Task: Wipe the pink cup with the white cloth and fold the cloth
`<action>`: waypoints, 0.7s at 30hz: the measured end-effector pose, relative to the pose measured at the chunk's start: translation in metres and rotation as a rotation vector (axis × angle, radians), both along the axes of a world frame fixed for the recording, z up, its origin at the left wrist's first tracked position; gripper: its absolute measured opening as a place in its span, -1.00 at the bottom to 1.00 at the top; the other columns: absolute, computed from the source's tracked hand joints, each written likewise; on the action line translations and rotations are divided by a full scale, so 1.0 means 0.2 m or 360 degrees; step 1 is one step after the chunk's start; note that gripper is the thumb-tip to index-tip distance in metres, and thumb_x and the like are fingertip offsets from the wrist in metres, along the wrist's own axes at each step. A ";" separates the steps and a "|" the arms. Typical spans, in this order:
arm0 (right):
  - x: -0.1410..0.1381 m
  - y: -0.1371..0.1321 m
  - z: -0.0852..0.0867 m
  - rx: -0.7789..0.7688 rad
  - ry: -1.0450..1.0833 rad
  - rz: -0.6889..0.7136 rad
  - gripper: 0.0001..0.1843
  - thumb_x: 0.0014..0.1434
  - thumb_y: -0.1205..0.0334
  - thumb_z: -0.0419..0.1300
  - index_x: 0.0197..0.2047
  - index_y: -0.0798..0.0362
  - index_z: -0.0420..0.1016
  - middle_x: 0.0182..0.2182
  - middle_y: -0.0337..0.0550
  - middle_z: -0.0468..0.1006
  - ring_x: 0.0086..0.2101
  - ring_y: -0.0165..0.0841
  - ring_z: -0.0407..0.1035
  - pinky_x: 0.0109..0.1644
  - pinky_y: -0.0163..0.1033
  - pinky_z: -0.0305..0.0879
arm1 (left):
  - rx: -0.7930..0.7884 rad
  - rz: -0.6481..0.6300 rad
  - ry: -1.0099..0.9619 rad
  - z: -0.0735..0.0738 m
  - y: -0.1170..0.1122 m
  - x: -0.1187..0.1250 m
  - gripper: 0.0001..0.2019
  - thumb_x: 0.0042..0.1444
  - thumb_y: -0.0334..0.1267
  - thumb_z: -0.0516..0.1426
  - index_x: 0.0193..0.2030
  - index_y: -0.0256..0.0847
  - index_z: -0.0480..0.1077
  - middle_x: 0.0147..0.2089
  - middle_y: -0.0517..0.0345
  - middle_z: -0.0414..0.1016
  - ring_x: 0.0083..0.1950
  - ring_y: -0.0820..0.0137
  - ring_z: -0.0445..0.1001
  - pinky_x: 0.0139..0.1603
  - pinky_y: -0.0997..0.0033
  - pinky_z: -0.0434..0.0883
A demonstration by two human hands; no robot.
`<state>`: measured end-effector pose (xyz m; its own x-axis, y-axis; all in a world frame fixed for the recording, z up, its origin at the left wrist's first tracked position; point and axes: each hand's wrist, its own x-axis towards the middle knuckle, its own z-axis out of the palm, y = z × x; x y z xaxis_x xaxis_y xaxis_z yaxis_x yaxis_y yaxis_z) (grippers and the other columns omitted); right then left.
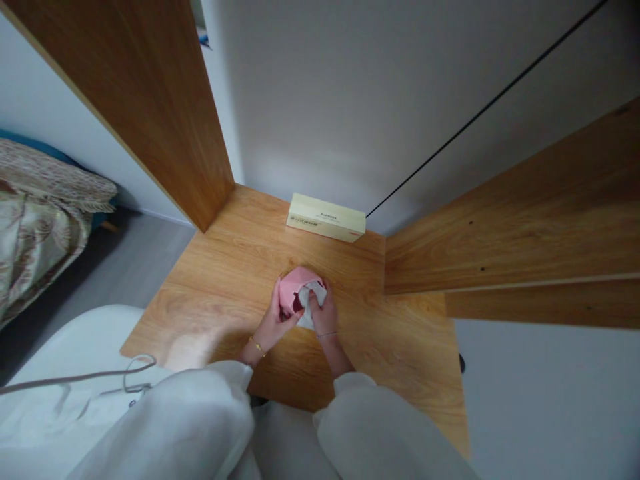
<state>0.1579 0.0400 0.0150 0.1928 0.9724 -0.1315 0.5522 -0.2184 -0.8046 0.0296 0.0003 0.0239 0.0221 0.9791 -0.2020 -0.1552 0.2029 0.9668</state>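
Observation:
A pink faceted container (300, 277) with a dark opening is held over the wooden desk. My left hand (275, 319) grips its left side, thumb near the opening's lower edge. My right hand (324, 310) is closed on a white tissue (311, 293) and presses it at the container's opening, on the right side. Part of the tissue hangs below, between the two hands. The inside of the container is mostly hidden, and so are several fingers of my right hand.
A long cream-coloured box (326, 219) lies at the back of the wooden desk (240, 260), against the wall. Wooden panels rise on the left (150, 100) and the right (510, 233). A black cable (480, 113) runs along the wall. On the left is a cloth-covered bed (45, 213).

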 end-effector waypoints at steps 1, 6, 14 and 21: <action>0.00 0.00 0.00 0.0005 0.0012 -0.0005 -0.40 0.12 0.05 0.02 0.19 0.15 0.20 -0.04 0.08 0.48 -0.01 -0.18 0.35 0.02 -0.11 0.27 | -0.0001 -0.0014 -0.0009 -0.01 0.00 0.00 0.00 0.01 -0.12 0.21 0.36 -0.13 -0.46 0.28 -0.12 0.06 0.12 0.28 0.31 0.11 0.29 0.32; 0.00 0.00 0.00 0.0026 0.0069 -0.0024 -0.41 0.12 0.07 0.02 0.18 0.12 0.20 -0.07 0.03 0.50 -0.04 -0.20 0.37 0.00 -0.12 0.29 | -0.0002 -0.0082 -0.0022 -0.01 0.02 -0.01 0.03 -0.01 -0.12 0.22 0.36 -0.14 -0.49 0.35 -0.15 -0.06 0.27 0.22 0.16 0.24 0.24 0.18; -0.02 -0.01 0.00 -0.0003 0.0085 -0.0129 -0.39 0.11 0.06 0.04 0.20 0.12 0.17 -0.01 0.03 0.45 -0.01 -0.21 0.34 0.04 -0.12 0.25 | -0.0004 -0.0182 0.0028 0.06 0.03 -0.02 0.03 0.02 -0.15 0.20 0.35 -0.18 -0.54 0.34 -0.16 -0.03 0.25 0.26 0.19 0.22 0.28 0.20; -0.03 -0.02 0.03 0.0034 0.0111 -0.0166 -0.36 0.10 0.03 0.06 0.20 0.14 0.15 0.03 0.06 0.42 0.00 -0.23 0.33 0.06 -0.13 0.24 | -0.0022 -0.0217 0.0062 0.08 0.04 -0.03 0.01 0.04 -0.17 0.17 0.34 -0.17 -0.57 0.34 -0.15 -0.02 0.26 0.30 0.18 0.23 0.30 0.18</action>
<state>0.1525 0.0350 0.0218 0.2841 0.9503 -0.1275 0.4697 -0.2539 -0.8455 0.0226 0.0078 0.0401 0.1468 0.9647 -0.2188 -0.0878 0.2330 0.9685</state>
